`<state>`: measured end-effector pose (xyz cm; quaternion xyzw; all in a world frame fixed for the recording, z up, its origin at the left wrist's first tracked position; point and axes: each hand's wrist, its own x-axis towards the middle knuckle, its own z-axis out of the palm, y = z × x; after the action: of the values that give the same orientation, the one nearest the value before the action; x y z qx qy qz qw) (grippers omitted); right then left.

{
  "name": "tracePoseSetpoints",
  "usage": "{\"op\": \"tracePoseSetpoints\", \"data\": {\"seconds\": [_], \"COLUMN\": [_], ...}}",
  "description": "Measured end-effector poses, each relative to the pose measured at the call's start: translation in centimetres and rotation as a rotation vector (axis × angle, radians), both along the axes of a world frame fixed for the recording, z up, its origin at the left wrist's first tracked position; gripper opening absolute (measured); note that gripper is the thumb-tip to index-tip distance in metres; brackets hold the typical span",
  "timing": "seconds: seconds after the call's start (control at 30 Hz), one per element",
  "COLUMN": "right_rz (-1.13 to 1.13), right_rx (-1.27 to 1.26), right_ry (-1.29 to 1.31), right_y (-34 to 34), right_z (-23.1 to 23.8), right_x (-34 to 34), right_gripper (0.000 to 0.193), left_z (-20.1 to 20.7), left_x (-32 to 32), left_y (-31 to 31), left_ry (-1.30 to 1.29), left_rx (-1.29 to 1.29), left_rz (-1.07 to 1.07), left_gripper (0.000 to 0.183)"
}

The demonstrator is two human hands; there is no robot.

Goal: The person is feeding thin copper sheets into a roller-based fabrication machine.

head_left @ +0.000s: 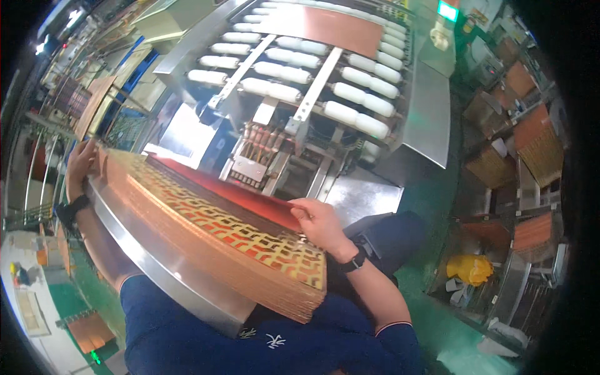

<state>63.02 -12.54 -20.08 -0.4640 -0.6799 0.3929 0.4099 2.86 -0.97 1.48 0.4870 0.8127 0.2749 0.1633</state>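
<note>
A thick stack of copper panels (206,240) lies in front of me, its edge layered and its top face showing a yellow-and-orange wavy pattern. Along the far side of the stack a thin reddish copper panel (250,199) stands tilted up. My right hand (320,226) pinches the right end of this panel, thumb on top and fingers mostly hidden behind. At the stack's far left corner my left hand (80,165) is closed around the edge, its fingers partly hidden. Under the near side of the stack runs a shiny metal ledge (169,265).
Beyond the stack is a conveyor of white rollers (290,65) with a flat copper sheet (331,30) on it. Metal side guards (431,119) flank the conveyor. Shelving with copper panel stacks (540,153) and a yellow bundle (469,269) stands at right. A green light (447,10) glows at the back.
</note>
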Motion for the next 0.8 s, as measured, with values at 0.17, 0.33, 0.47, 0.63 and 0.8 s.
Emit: {"op": "tracePoseSetpoints", "data": {"seconds": [0.17, 0.33, 0.47, 0.63, 0.8], "right_rz": [0.063, 0.052, 0.051, 0.023, 0.0], "right_rx": [-0.131, -0.126, -0.048, -0.029, -0.009], "right_ry": [0.037, -0.009, -0.035, -0.017, -0.058], "right_y": [-0.2, 0.4, -0.1, -0.3, -0.4], "right_z": [0.5, 0.2, -0.2, -0.3, -1.5], "right_x": [0.2, 0.2, 0.2, 0.4, 0.6], "right_gripper": [0.017, 0.017, 0.021, 0.024, 0.026], "left_z": [-0.2, -0.8, -1.1, -1.0, -1.4], "left_x": [-1.0, -1.8, -2.3, -1.9, -2.3], "left_y": [0.4, 0.8, 0.8, 0.9, 0.7], "left_ry": [0.015, 0.078, 0.031, 0.016, 0.007], "left_rx": [0.027, 0.069, 0.067, 0.107, 0.113], "left_rz": [-0.057, -0.103, -0.08, -0.095, -0.049], "left_gripper": [0.061, 0.056, 0.053, 0.049, 0.048]}}
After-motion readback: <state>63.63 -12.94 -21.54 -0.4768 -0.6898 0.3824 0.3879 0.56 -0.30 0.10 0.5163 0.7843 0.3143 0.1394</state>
